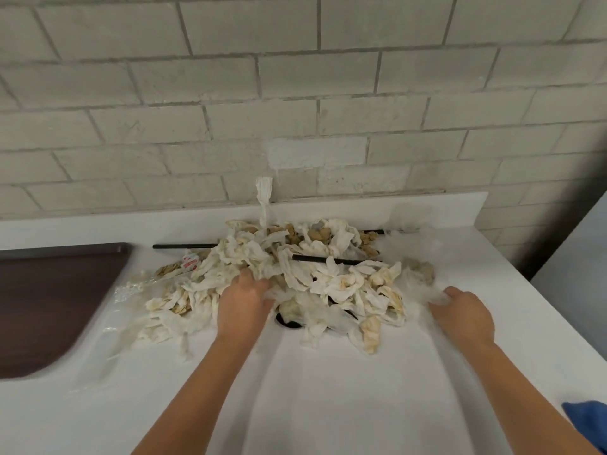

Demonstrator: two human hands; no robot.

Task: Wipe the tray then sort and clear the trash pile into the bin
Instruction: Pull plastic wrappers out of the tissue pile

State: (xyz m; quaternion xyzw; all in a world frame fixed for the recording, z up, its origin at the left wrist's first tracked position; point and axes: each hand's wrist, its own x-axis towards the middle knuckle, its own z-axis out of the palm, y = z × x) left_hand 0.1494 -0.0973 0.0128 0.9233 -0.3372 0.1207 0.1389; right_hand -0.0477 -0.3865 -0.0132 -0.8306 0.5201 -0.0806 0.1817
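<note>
A pile of crumpled, stained white napkins (312, 270) lies on the white counter (328, 389), with black straws (184, 246) sticking out of it. A dark round opening, the bin hole (289, 321), shows in the counter under the pile's front edge. My left hand (243, 303) reaches into the pile's front, fingers curled into the napkins. At the pile's right edge, my right hand (461, 315) has its fingers curled on thin blurred tissue (423, 290). The dark brown tray (49, 307) sits at the far left.
Clear plastic wrappers (128, 287) and a small red-and-white packet (190, 261) lie at the pile's left. A blue cloth (588, 421) shows at the lower right corner. A block wall stands behind the counter, whose right edge drops off.
</note>
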